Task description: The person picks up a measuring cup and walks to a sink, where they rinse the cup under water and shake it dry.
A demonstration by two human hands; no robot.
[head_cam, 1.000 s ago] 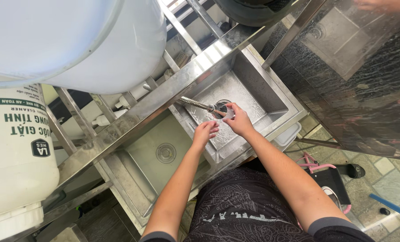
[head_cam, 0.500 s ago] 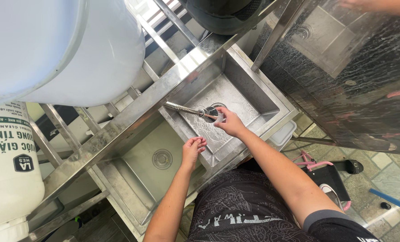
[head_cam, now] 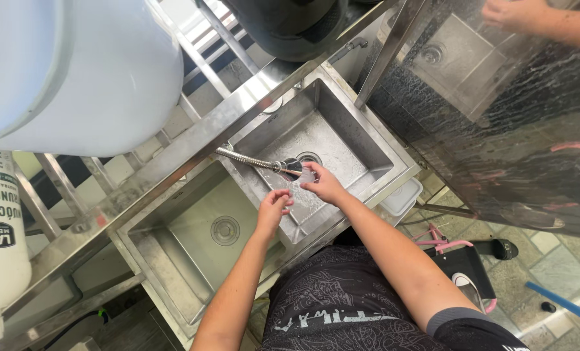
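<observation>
Rinsing goes best with both hands kept low inside the right basin [head_cam: 342,140] of the steel double sink, so spray stays in. The right hand [head_cam: 325,185] has its fingers curled under the spray head [head_cam: 292,168] on its flexible hose [head_cam: 244,158]; whether they clamp it I cannot tell. The left hand [head_cam: 275,205], fingers loosely bunched, hovers above the divider. Since half a second ago, the left hand has risen nearer the nozzle.
</observation>
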